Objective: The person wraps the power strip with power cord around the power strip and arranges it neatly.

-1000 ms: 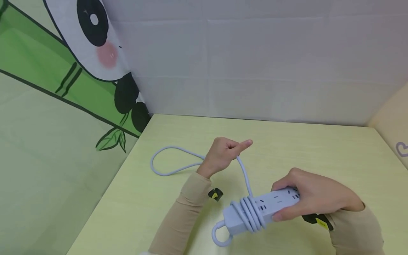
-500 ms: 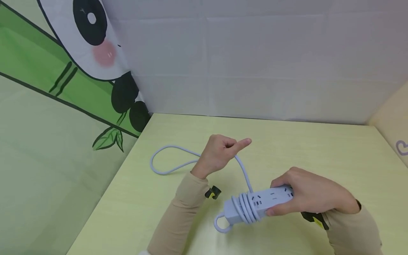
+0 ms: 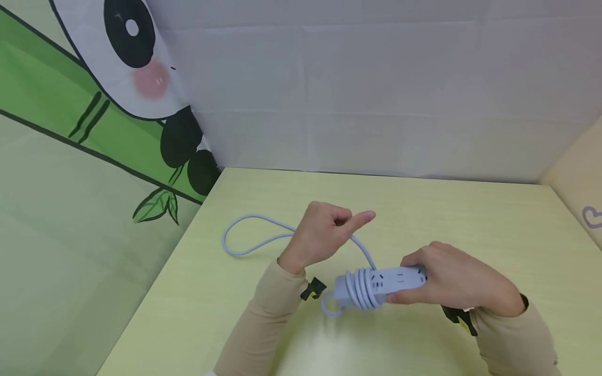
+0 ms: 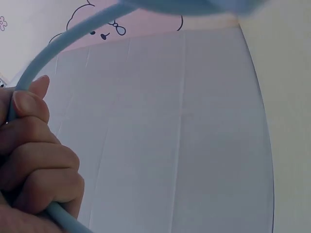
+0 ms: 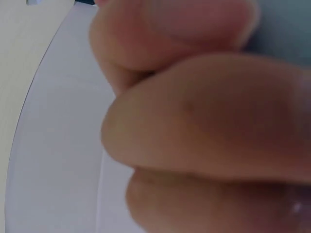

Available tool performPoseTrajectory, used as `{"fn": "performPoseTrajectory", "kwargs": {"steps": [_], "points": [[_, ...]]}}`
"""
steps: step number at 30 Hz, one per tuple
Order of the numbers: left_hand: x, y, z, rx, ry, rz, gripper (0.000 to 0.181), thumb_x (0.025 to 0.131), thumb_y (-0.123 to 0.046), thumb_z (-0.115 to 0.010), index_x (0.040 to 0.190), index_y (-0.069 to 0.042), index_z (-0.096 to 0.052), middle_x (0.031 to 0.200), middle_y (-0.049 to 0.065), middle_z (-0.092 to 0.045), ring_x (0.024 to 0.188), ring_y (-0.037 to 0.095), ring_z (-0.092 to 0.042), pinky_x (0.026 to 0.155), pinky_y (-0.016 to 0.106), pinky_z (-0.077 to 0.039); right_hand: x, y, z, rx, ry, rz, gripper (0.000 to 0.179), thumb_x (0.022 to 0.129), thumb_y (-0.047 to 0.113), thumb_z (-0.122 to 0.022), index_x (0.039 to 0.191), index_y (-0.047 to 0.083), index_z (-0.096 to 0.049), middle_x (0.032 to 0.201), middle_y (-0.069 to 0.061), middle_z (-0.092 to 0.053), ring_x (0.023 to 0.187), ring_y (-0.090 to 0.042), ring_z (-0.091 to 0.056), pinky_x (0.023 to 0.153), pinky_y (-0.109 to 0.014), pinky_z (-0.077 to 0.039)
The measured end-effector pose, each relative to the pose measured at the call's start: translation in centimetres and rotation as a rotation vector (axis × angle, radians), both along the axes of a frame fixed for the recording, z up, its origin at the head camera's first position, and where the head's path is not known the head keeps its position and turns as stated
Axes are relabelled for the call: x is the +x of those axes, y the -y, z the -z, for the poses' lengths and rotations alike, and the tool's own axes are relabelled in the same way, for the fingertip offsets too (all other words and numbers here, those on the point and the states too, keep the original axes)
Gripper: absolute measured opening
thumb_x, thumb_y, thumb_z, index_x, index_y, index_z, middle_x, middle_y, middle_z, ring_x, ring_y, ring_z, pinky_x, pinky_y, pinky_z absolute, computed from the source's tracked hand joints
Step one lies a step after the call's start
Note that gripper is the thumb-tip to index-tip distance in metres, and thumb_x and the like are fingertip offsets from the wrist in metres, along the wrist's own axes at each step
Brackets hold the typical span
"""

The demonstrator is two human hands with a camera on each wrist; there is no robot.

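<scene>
A white power strip point(image 3: 400, 280) is gripped at its right end by my right hand point(image 3: 463, 279), thumb on the near side and fingers over the far side. Several turns of its cable point(image 3: 362, 289) wrap the left end, where a small loop hangs out. From the coils the cable runs up to my left hand point(image 3: 320, 232), whose fingers point(image 4: 46, 160) curl round it in the left wrist view, thumb extended in the head view. Blurred right-hand fingers point(image 5: 204, 116) fill the right wrist view and hide most of the strip.
Beyond the left hand a long loop of cable point(image 3: 223, 237) lies on the pale yellow table point(image 3: 447, 214). A grey-white backdrop point(image 3: 376, 94) rises behind the table, and a panel with a panda and bamboo drawing point(image 3: 127, 130) stands at the left.
The power strip has moved away from me and slightly turned, now lying more level across the view. My right hand has shifted a little left with it; the left hand stays nearly in place.
</scene>
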State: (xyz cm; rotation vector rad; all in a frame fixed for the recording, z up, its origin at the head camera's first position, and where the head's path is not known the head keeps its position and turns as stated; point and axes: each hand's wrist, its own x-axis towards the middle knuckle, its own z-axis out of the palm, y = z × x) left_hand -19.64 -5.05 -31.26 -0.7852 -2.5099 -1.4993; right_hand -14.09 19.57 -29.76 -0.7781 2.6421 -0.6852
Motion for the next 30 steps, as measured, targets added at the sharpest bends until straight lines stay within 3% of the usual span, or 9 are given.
{"fn": "performPoseTrajectory", "kwargs": {"steps": [12,18,25,28,30], "points": [[2.2,1.2,-0.5,-0.042,-0.101,0.028,0.060,0.096,-0.038,-0.070,0.050,-0.017,-0.037,0.051,-0.010,-0.024,0.049,0.002,-0.020,0.050,0.022,-0.018,1.1,2.1,0.6,0.050,-0.143,0.122,0.043,0.080,0.067,-0.074,0.076,0.025,-0.065,0.060,0.019,-0.057,0.052,0.000,-0.050,0.050,-0.021,-0.039],[3.4,1.9,-0.9,-0.032,-0.102,0.058,0.052,0.095,-0.036,-0.071,0.052,-0.016,-0.050,0.050,-0.010,-0.030,0.047,0.001,-0.026,0.048,0.020,-0.021,2.0,2.9,0.6,0.062,-0.216,0.186,0.043,0.081,0.067,-0.073,0.081,0.024,-0.069,0.062,0.018,-0.058,0.054,0.000,-0.050,0.051,-0.022,-0.040],[4.6,2.5,-0.9,0.002,-0.066,0.079,0.041,0.096,-0.034,-0.071,0.062,-0.012,-0.066,0.051,-0.008,-0.048,0.047,0.002,-0.038,0.045,0.019,-0.029,2.8,3.8,1.0,0.055,-0.325,0.280,0.041,0.083,0.060,-0.075,0.084,0.019,-0.068,0.063,0.013,-0.058,0.052,-0.003,-0.048,0.049,-0.022,-0.039],[4.9,2.6,-0.9,0.009,-0.053,0.103,0.037,0.098,-0.032,-0.068,0.069,-0.009,-0.071,0.056,-0.005,-0.059,0.047,0.003,-0.038,0.045,0.019,-0.028,2.8,4.0,1.2,0.053,-0.393,0.314,0.040,0.084,0.057,-0.076,0.084,0.018,-0.068,0.060,0.011,-0.055,0.050,-0.004,-0.045,0.049,-0.023,-0.037],[5.0,2.6,-0.9,0.011,-0.044,0.105,0.036,0.099,-0.030,-0.066,0.072,-0.008,-0.073,0.056,-0.004,-0.058,0.046,0.003,-0.035,0.044,0.019,-0.026,2.6,4.0,1.4,0.050,-0.435,0.333,0.039,0.085,0.054,-0.077,0.084,0.016,-0.068,0.059,0.010,-0.053,0.050,-0.005,-0.045,0.049,-0.023,-0.037]]}}
